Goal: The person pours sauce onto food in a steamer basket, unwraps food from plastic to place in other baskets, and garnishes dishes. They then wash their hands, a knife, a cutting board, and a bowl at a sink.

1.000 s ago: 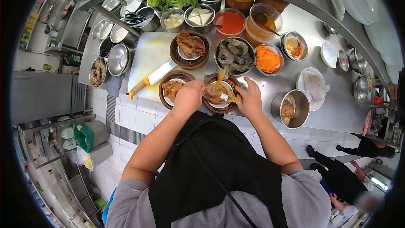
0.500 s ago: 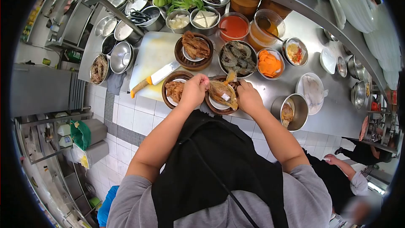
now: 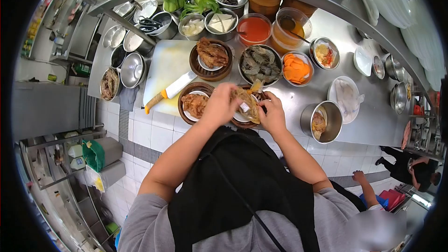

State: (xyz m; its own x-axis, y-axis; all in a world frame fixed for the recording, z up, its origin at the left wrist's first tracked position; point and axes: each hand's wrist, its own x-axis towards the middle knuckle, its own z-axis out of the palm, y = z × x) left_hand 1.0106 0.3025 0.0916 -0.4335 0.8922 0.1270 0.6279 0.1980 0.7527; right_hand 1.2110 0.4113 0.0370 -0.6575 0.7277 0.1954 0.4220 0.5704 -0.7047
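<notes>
My left hand (image 3: 220, 105) and my right hand (image 3: 271, 114) both grip a clear plastic bag of brown food (image 3: 246, 102) with a small white label. They hold it over a white plate in a bamboo steamer basket (image 3: 260, 94) at the counter's near edge. Just left stands a second steamer basket (image 3: 185, 92) holding a plate of fried brown meat (image 3: 195, 103). A third basket (image 3: 211, 71) with fried meat sits behind them on the white cutting board (image 3: 165, 60).
A cleaver with a yellow handle (image 3: 169, 90) lies on the board. Bowls of raw shrimp (image 3: 259, 64), carrot slices (image 3: 296, 66), red sauce (image 3: 254, 29), tofu and greens line the steel counter (image 3: 368, 112). A metal pot (image 3: 322, 120) stands right. Other people stand at lower right.
My hands have closed in on the bag and lifted it upright off the plate. My right hand moved from the basket's rim to the bag's right side.
</notes>
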